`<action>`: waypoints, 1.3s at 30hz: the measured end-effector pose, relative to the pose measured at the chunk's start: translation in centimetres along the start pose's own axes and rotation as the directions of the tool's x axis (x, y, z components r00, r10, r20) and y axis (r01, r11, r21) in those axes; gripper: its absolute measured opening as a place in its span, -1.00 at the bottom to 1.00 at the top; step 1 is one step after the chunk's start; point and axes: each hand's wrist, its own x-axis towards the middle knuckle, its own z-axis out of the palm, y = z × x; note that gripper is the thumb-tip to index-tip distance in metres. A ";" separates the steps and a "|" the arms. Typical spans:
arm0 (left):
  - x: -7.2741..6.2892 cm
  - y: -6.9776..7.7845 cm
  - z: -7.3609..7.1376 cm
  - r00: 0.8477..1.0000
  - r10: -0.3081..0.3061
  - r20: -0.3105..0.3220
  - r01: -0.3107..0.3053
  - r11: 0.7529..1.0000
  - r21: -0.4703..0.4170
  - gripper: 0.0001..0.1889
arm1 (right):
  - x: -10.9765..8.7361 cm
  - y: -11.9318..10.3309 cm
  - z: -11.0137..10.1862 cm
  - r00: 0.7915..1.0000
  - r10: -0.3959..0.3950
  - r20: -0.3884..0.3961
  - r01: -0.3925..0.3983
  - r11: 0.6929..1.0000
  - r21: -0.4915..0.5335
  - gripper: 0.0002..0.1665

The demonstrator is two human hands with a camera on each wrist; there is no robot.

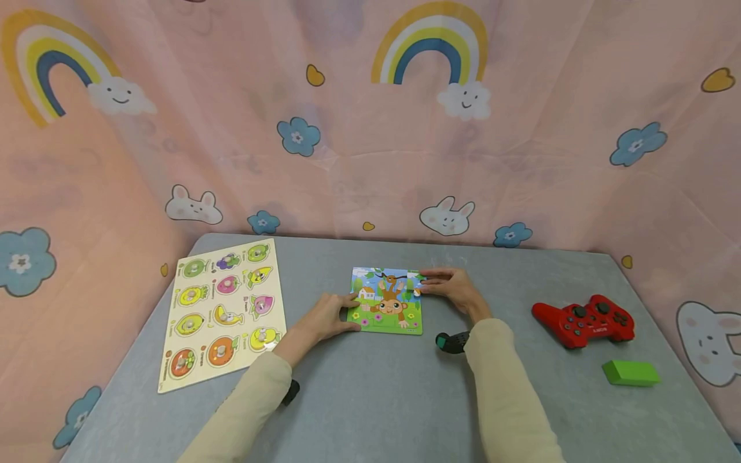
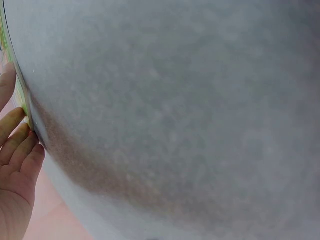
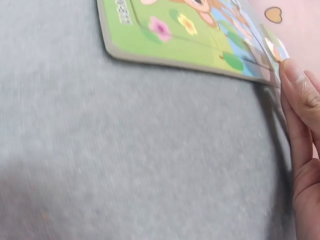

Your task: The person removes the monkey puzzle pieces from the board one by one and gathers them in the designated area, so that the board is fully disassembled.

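Observation:
A small jigsaw puzzle (image 1: 384, 315) with a monkey, a house and flowers lies at the middle of the grey table. At its left edge, my left hand (image 1: 324, 316) grips the board with thumb and fingers, also seen as the left hand (image 2: 17, 165) in the left wrist view. My right hand (image 1: 454, 288) is at the far right corner, its thumb and fingers pinching a puzzle piece (image 1: 414, 281) there. In the right wrist view the thumb (image 3: 302, 87) presses at the corner of the puzzle (image 3: 150, 47), partly covering the piece.
To the left lies a cream fruit peg board (image 1: 199, 321). A red game controller (image 1: 585, 321) and a green block (image 1: 631, 373) lie on the right. A patterned pink cloth (image 1: 347, 180) hangs behind the table (image 1: 370, 399).

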 end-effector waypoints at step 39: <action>-0.1 -0.1 0.1 1.000 -0.009 0.001 0.009 1.000 -0.009 -0.46 | -0.3 -0.8 -2.6 0.990 0.024 -0.140 -0.077 0.919 -0.387 -0.48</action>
